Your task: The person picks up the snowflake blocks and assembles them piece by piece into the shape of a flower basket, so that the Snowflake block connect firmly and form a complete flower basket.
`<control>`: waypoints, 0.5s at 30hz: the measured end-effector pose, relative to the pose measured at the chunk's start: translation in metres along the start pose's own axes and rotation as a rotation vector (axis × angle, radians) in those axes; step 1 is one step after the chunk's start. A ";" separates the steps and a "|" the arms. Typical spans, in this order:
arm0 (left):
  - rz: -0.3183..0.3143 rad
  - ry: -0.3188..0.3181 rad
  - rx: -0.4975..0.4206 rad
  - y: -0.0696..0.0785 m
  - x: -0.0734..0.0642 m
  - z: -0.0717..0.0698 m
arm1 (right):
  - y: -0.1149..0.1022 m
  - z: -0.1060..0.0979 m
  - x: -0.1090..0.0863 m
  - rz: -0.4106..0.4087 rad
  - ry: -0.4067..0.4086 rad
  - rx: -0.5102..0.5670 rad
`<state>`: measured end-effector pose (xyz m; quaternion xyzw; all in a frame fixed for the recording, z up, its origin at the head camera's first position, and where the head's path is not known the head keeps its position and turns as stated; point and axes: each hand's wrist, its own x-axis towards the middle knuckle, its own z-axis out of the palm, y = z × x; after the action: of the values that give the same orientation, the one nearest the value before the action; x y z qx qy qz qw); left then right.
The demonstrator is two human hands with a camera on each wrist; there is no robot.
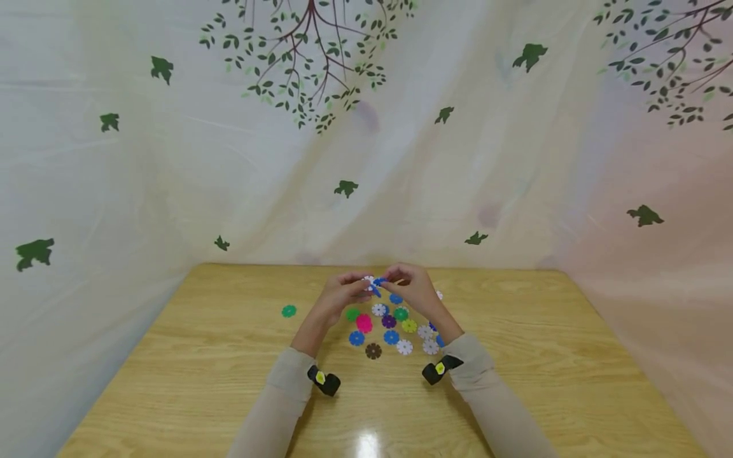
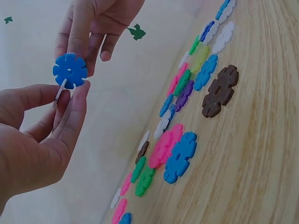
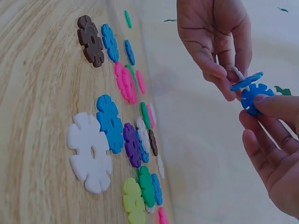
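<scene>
Both hands are raised above the far part of the table, close together. The left hand (image 1: 338, 297) pinches a white notched plastic disc (image 2: 60, 94) between thumb and fingers. A blue notched disc (image 2: 70, 70) sits slotted at an angle on that white disc's edge. Between thumb and fingers, the right hand (image 1: 417, 294) pinches another blue notched disc (image 3: 251, 97). In the right wrist view this disc meets or overlaps the slotted blue one; whether they interlock I cannot tell. From the left wrist, the right hand's disc is mostly hidden.
Under the hands, several loose notched discs lie on the wooden table (image 1: 189, 362), among them a brown disc (image 1: 373, 350), a pink disc (image 1: 364, 323) and a yellow disc (image 1: 409, 326). One green disc (image 1: 289, 311) lies apart at left. A printed curtain (image 1: 395, 210) hangs behind the table.
</scene>
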<state>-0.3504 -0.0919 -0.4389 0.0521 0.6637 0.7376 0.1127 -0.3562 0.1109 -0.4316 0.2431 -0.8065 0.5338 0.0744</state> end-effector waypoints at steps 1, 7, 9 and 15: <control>0.002 -0.001 0.001 0.000 0.000 0.000 | -0.001 0.000 0.000 -0.001 0.007 -0.007; -0.001 -0.006 -0.026 0.002 -0.002 0.000 | -0.004 0.000 -0.004 -0.025 0.055 0.033; 0.001 -0.008 -0.032 0.003 -0.003 0.000 | -0.004 0.000 -0.005 -0.042 0.068 0.078; -0.002 0.000 -0.047 0.005 -0.004 0.000 | 0.001 0.001 -0.005 -0.064 0.091 0.190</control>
<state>-0.3471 -0.0935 -0.4333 0.0487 0.6462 0.7530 0.1146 -0.3519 0.1115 -0.4350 0.2504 -0.7399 0.6156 0.1047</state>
